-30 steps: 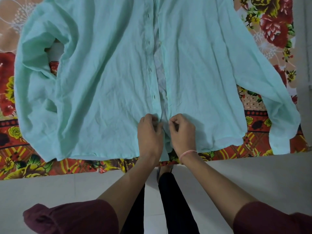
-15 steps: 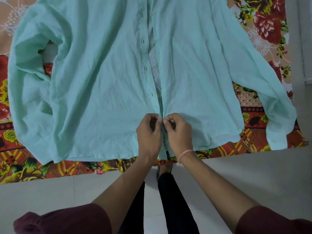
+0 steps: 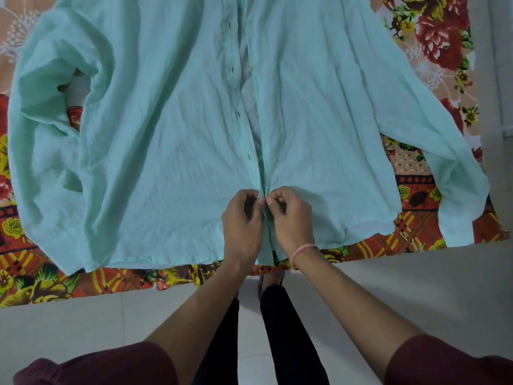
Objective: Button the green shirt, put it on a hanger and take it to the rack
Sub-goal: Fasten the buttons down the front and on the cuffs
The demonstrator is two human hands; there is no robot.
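My left grip [image 3: 241,218] and right grip [image 3: 291,218] each pinch one front edge of the green shirt [image 3: 166,134] (near the hem).

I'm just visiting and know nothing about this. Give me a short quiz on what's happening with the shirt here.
1. True or false: the left hand and right hand both pinch the shirt near its bottom hem.
2. Which wrist wears a pink band? A left, B right, C neither.
3. Above the hands, is the shirt front buttoned or open?
Key: 1 true; 2 B; 3 open.
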